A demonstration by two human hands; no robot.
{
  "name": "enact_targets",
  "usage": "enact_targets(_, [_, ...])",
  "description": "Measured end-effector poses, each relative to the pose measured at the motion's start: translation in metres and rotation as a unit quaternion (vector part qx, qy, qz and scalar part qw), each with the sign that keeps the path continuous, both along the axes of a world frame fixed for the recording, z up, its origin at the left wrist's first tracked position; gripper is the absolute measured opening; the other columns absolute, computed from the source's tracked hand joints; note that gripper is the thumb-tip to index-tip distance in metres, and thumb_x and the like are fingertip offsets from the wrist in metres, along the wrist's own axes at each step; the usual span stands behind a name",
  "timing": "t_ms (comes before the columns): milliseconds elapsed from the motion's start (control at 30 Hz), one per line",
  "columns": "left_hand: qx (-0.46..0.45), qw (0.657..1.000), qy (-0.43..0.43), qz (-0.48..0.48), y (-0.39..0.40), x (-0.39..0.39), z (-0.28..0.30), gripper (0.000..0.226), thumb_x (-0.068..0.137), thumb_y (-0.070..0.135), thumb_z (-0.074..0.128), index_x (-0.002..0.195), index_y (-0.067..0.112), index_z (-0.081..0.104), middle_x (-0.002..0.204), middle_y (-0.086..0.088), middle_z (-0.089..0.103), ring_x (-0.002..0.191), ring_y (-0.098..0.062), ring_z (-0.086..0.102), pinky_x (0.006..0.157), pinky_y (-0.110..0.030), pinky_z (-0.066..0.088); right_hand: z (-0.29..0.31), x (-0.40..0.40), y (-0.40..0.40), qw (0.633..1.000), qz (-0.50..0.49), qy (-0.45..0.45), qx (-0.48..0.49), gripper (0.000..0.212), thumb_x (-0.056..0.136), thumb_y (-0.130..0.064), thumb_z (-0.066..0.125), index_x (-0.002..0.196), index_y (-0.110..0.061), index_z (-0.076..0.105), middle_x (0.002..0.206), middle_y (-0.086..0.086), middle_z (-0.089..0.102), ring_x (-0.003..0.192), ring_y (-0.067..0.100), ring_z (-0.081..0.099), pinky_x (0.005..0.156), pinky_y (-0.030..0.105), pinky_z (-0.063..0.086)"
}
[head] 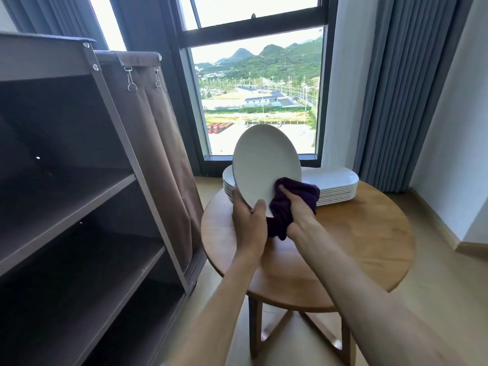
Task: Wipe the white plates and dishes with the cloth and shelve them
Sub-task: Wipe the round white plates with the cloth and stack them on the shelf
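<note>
Round wooden table (369, 247), plate stack (227, 183), dish stack (335, 186)

The plate (264, 165) in my left hand (247, 223) looks like smooth white ceramic with a soft sheen. The cloth (286, 207) bunched in my right hand (301, 210) is dark purple, matt and fuzzy like terry. Near the round table's (356, 247) far edge, the stacked oblong dishes (332, 184) look glossy white. The table is warm, satin-finished wood. The shelf unit (79, 207) looks matt brown, with a cloth curtain (163, 143).
</note>
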State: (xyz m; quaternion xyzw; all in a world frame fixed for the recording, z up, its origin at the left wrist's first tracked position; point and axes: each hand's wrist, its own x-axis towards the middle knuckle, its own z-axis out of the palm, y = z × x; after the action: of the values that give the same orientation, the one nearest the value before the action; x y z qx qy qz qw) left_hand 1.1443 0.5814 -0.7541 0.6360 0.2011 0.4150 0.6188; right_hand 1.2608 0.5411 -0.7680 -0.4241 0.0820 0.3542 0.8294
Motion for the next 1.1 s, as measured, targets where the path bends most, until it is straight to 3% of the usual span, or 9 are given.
enact_targets(67, [0.058, 0.997, 0.042, 0.039, 0.0, 0.003, 0.008, 0.051, 0.082, 0.001, 0.05, 0.12, 0.036, 0.051, 0.093, 0.025, 0.067, 0.085, -0.001, 0.063, 0.079, -0.038, 0.059, -0.006, -0.004, -0.002, 1.0, 0.011, 0.01, 0.007, 0.034, 0.074, -0.026, 0.091, 0.097, -0.012, 0.07, 0.068, -0.001, 0.073, 0.054, 0.017, 0.071, 0.052, 0.029, 0.057])
enact_targets(167, [0.164, 0.981, 0.095, 0.027, 0.023, -0.008, 0.021, 0.039, 0.066, 0.008, 0.043, 0.098, 0.024, 0.058, 0.071, 0.009, 0.062, 0.069, -0.026, 0.054, 0.054, -0.036, 0.043, -0.01, 0.003, -0.017, 0.999, 0.0, -0.023, -0.025, 0.053, 0.064, -0.033, 0.096, 0.106, -0.013, 0.071, 0.094, 0.002, 0.078, 0.086, 0.023, 0.075, 0.068, 0.039, 0.063])
enact_targets(233, [0.237, 0.961, 0.142, -0.008, 0.04, -0.016, 0.034, 0.031, 0.061, 0.008, 0.043, 0.086, 0.017, 0.059, 0.067, -0.004, 0.057, 0.067, -0.035, 0.048, 0.054, -0.046, 0.037, -0.006, 0.014, -0.03, 0.996, -0.016, -0.077, -0.052, 0.068, 0.053, -0.036, 0.1, 0.111, -0.014, 0.072, 0.104, 0.002, 0.078, 0.093, 0.024, 0.075, 0.074, 0.041, 0.062])
enact_targets(333, [0.23, 0.951, 0.195, -0.066, 0.056, -0.023, 0.058, 0.011, 0.055, 0.012, 0.047, 0.065, 0.014, 0.044, 0.06, 0.004, 0.045, 0.059, -0.018, 0.039, 0.057, -0.036, 0.029, 0.006, 0.029, -0.042, 0.981, -0.02, -0.169, -0.094, 0.081, 0.041, -0.036, 0.102, 0.113, -0.014, 0.073, 0.105, 0.004, 0.079, 0.086, 0.022, 0.077, 0.068, 0.037, 0.061])
enact_targets(467, [-0.101, 0.973, 0.018, -0.209, 0.054, -0.024, 0.048, 0.04, 0.08, 0.028, 0.06, 0.115, 0.013, 0.074, 0.114, -0.014, 0.073, 0.099, -0.028, 0.07, 0.08, -0.042, 0.056, 0.022, 0.031, -0.036, 0.973, -0.046, -0.196, -0.111, 0.079, 0.038, -0.04, 0.1, 0.109, -0.019, 0.071, 0.098, 0.001, 0.078, 0.083, 0.023, 0.077, 0.068, 0.044, 0.064])
enact_targets(567, [-0.236, 0.946, -0.066, -0.212, 0.041, -0.023, 0.029, 0.036, 0.081, 0.031, 0.061, 0.11, 0.021, 0.08, 0.118, -0.015, 0.074, 0.101, -0.033, 0.073, 0.079, -0.045, 0.061, 0.023, 0.024, -0.03, 0.955, -0.082, -0.243, -0.148, 0.052, 0.054, -0.041, 0.096, 0.095, -0.026, 0.069, 0.09, -0.004, 0.075, 0.086, 0.02, 0.074, 0.081, 0.039, 0.061])
enact_targets(667, [-0.23, 0.953, -0.062, -0.185, 0.032, -0.022, 0.027, 0.051, 0.076, 0.031, 0.063, 0.124, 0.015, 0.071, 0.119, -0.017, 0.073, 0.103, -0.035, 0.07, 0.081, -0.047, 0.061, 0.027, 0.016, -0.031, 0.861, -0.161, -0.406, -0.259, 0.036, 0.078, -0.047, 0.082, 0.1, -0.028, 0.061, 0.084, -0.015, 0.065, 0.09, 0.021, 0.066, 0.08, 0.032, 0.047])
enact_targets(800, [-0.179, 0.963, -0.039, -0.195, 0.013, -0.019, 0.036, 0.055, 0.084, 0.038, 0.065, 0.132, 0.011, 0.064, 0.113, -0.015, 0.075, 0.095, -0.03, 0.075, 0.069, -0.038, 0.061, 0.043, 0.01, -0.021, 0.708, -0.224, -0.565, -0.36, 0.036, 0.09, -0.028, 0.068, 0.12, -0.013, 0.054, 0.103, 0.008, 0.064, 0.096, 0.033, 0.062, 0.085, 0.046, 0.048])
enact_targets(1100, [-0.101, 0.978, -0.053, -0.176, -0.004, -0.017, 0.053, 0.054, 0.089, 0.045, 0.061, 0.138, 0.024, 0.061, 0.13, -0.012, 0.069, 0.12, -0.037, 0.065, 0.099, -0.058, 0.055, 0.061, -0.001, -0.007, 0.729, -0.268, -0.557, -0.293, 0.034, 0.09, -0.023, 0.068, 0.12, -0.011, 0.056, 0.109, 0.012, 0.056, 0.096, 0.032, 0.059, 0.084, 0.053, 0.052])
